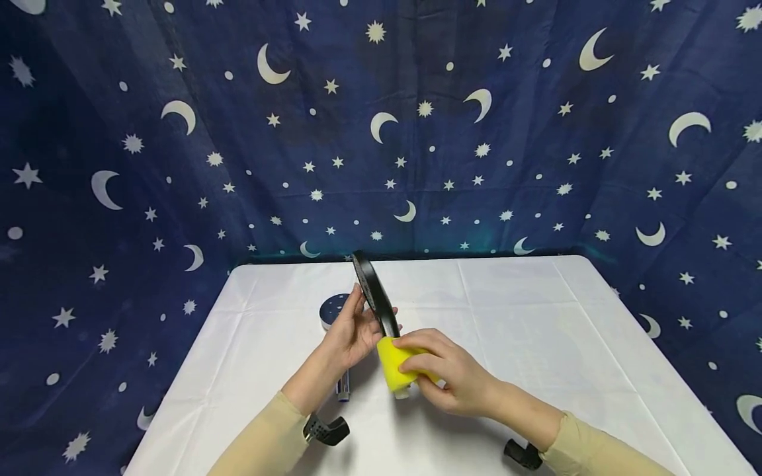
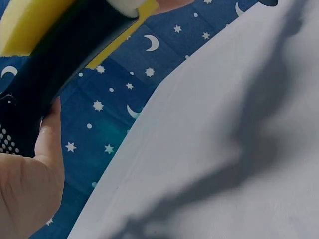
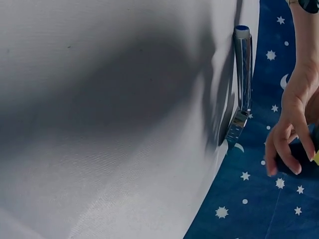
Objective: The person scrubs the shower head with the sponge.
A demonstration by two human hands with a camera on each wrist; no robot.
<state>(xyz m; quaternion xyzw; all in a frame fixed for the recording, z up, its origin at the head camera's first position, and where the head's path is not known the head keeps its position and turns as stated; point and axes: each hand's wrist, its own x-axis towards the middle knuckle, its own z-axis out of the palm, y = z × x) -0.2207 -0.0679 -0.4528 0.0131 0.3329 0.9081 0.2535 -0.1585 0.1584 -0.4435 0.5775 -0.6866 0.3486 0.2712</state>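
Near the middle of the table, a black shower head [image 1: 375, 291] is raised and tilted, its round head pointing up and away. My left hand [image 1: 356, 336] holds it near the neck, and in the left wrist view the thumb lies along the black handle [image 2: 75, 47] beside the dotted spray face [image 2: 7, 140]. My right hand [image 1: 452, 375] grips a yellow sponge [image 1: 393, 365] bent around the lower handle, whose pale end [image 1: 402, 393] sticks out below. Behind the left hand, a chrome shower head [image 3: 243, 69] lies on the table, partly covered by that hand in the head view.
A white cloth covers the table [image 1: 524, 344], with fold creases running across it. Beyond the far edge hangs a dark blue curtain [image 1: 417, 132] with moons and stars. Black wrist mounts [image 1: 326, 430] sit on both forearms, close over the tabletop.
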